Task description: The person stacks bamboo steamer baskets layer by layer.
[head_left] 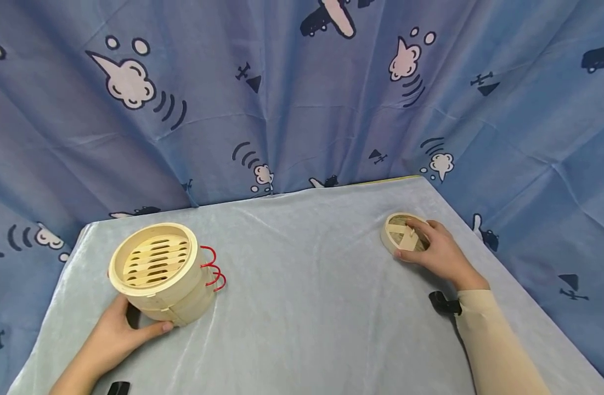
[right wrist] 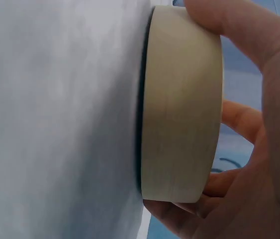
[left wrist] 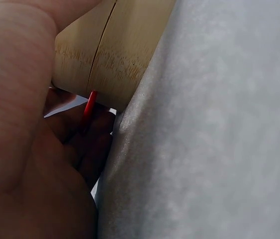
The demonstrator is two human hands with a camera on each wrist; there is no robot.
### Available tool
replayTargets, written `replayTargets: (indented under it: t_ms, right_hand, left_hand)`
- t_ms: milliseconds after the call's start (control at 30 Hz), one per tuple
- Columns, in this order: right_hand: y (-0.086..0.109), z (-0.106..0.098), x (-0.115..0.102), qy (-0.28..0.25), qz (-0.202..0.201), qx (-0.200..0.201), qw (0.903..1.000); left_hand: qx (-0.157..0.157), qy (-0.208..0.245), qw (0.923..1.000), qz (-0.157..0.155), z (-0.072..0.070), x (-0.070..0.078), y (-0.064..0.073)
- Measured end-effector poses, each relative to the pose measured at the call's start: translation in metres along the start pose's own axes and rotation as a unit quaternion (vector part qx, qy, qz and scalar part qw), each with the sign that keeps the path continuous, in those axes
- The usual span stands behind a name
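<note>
A round bamboo steamer (head_left: 156, 258) with a slatted top stands at the left of the table in the head view, red rings (head_left: 216, 274) along its right side. My left hand (head_left: 109, 340) grips it low on the near left, thumb along the front wall. The left wrist view shows the bamboo wall (left wrist: 115, 55) close against the cloth, and a red ring (left wrist: 89, 107) by the fingers. Far to the right, my right hand (head_left: 442, 252) holds the small bamboo lid (head_left: 409, 240) by its rim, with thumb and fingers on opposite sides. Its smooth side wall (right wrist: 182, 109) fills the right wrist view.
Pale grey-blue cloth (head_left: 292, 307) covers the table, its far edge meeting a blue patterned curtain (head_left: 292, 126). A black wrist camera (head_left: 444, 303) with a cable sits by the right sleeve (head_left: 494, 340). Another black piece (head_left: 119, 388) shows near the left wrist.
</note>
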State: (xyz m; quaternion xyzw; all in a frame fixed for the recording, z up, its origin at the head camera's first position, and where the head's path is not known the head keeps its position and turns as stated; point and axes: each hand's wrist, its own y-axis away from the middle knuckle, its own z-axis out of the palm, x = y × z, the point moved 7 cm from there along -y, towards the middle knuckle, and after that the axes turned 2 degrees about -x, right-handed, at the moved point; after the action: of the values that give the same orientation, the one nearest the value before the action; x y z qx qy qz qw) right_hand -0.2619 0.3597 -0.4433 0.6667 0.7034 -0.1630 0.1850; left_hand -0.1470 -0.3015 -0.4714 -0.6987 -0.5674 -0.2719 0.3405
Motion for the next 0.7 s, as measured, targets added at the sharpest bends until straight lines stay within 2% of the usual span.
replayTargets:
  t_ms: [300, 533, 700]
  right_hand:
    - [0.001, 0.004, -0.017, -0.001, -0.025, 0.018, 0.9995]
    - [0.001, 0.001, -0.041, -0.001, -0.055, 0.027, 0.9981]
    - [0.000, 0.003, -0.060, -0.012, -0.072, 0.026, 0.9970]
  left_hand:
    - [0.010, 0.004, 0.9999, 0.006, 0.003, -0.001, 0.000]
    - [0.002, 0.006, 0.9999, -0.009, 0.007, -0.006, -0.001]
    - [0.003, 0.004, 0.9999, -0.013, 0.004, -0.007, 0.000]
